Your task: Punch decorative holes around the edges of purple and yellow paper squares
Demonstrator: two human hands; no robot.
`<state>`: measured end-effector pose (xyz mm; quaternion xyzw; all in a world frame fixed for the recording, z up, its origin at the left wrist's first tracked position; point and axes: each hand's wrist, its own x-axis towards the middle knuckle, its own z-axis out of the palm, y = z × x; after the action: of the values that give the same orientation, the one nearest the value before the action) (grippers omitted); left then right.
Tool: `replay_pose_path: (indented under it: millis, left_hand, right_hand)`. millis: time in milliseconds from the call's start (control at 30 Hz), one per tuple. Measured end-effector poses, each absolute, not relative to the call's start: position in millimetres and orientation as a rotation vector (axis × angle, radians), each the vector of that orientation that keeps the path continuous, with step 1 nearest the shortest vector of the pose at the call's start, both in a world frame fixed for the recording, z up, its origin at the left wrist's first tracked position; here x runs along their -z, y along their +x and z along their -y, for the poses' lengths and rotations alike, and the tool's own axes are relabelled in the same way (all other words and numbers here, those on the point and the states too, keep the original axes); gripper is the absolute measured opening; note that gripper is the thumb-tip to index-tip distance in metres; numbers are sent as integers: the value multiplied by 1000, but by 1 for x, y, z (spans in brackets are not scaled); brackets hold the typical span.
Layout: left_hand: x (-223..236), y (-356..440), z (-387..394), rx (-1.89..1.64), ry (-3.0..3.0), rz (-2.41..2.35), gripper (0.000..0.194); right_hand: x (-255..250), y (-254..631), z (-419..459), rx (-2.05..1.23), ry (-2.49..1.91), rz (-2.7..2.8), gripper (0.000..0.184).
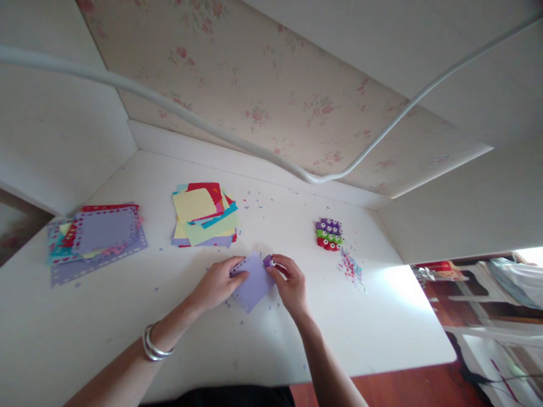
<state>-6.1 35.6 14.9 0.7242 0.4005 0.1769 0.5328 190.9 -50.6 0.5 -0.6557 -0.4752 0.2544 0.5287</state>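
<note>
A sheet of purple paper [253, 285] with small punched holes along its left side is held over the middle of the white table. My left hand [220, 282] grips its left edge between thumb and fingers. At the sheet's right edge, my right hand [291, 282] is closed on a small purple craft punch [268, 262]. Whether the punch's slot is over the paper cannot be made out. Tiny purple paper bits lie around the sheet.
Coloured paper pieces [203, 217] are stacked behind my left hand. Hole-edged sheets [106, 232] lie further left. Several purple, green and red punches [330, 234] stand in rows at the right, beside scattered confetti [352, 268]. A white cable [254, 148] hangs across the view above the table.
</note>
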Motion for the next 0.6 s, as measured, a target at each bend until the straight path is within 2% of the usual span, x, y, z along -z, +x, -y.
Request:
replay_pose_path:
  millis: [333,600]
  left_hand:
    - [-14,-7,-34,-430,1765,-975,36]
    - [-13,-3,-25,-383,1977,-1052,39]
  right_hand:
    - [-12,189,55,-519,-1635,1389,16]
    - [-1,192,61,-433,-1627,1540,19]
